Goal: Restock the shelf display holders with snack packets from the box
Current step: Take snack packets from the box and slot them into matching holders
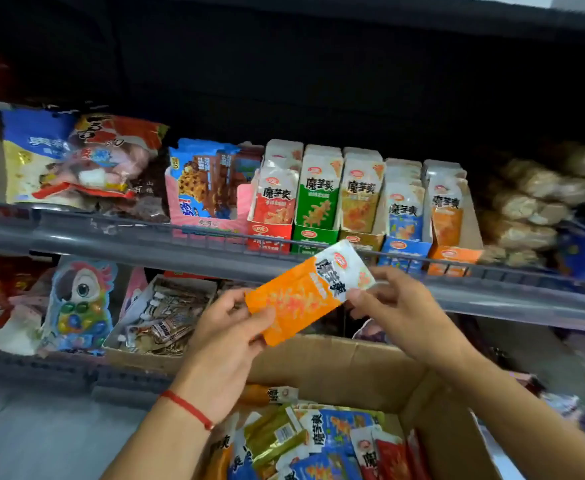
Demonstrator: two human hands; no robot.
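Observation:
Both hands hold one orange and white snack packet [306, 293], tilted, in front of the shelf rail. My left hand [230, 327] grips its lower orange end. My right hand [396, 301] pinches its white top end. Below them sits an open cardboard box [356, 367] with several packets in orange, blue, red and gold. On the shelf above stand display holders in a row: red [271, 233], green [315, 233], yellow [362, 239], blue [403, 252] and orange [452, 259], each with upright packets.
A grey shelf rail [145, 244] runs across in front of the holders. Left of them stand a pink cookie box [202, 188] and big snack bags [76, 161]. The lower shelf holds a parrot candy pack [79, 303] and a tray of small packets [159, 317]. Wrapped pastries [526, 209] lie right.

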